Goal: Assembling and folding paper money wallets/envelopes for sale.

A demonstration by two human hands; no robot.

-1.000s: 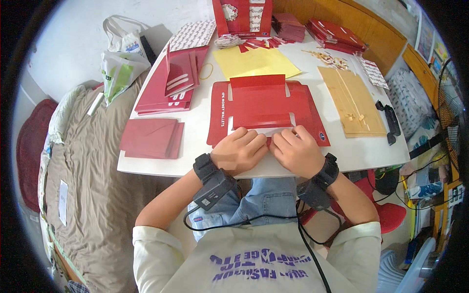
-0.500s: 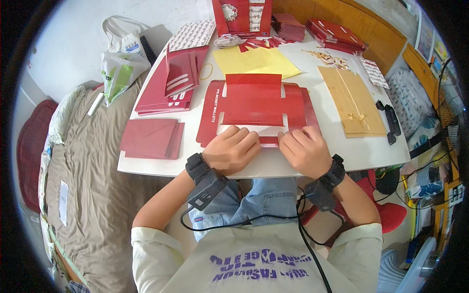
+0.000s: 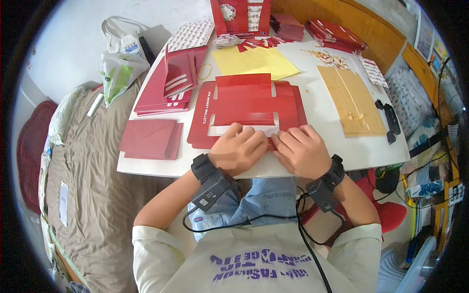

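At the left of the frame, dark-red paper envelopes [image 3: 146, 138] lie overlapped. At centre, the left hand [image 3: 238, 150] curls at the near edge of a red die-cut cardboard folder [image 3: 244, 105], which lies mid-frame on the white table [image 3: 388, 155]. Just beside, the right hand [image 3: 304, 150] curls at that edge too; with fingertips hidden, I cannot tell whether either pinches it. Right of centre lies a tan sheet [image 3: 342, 100].
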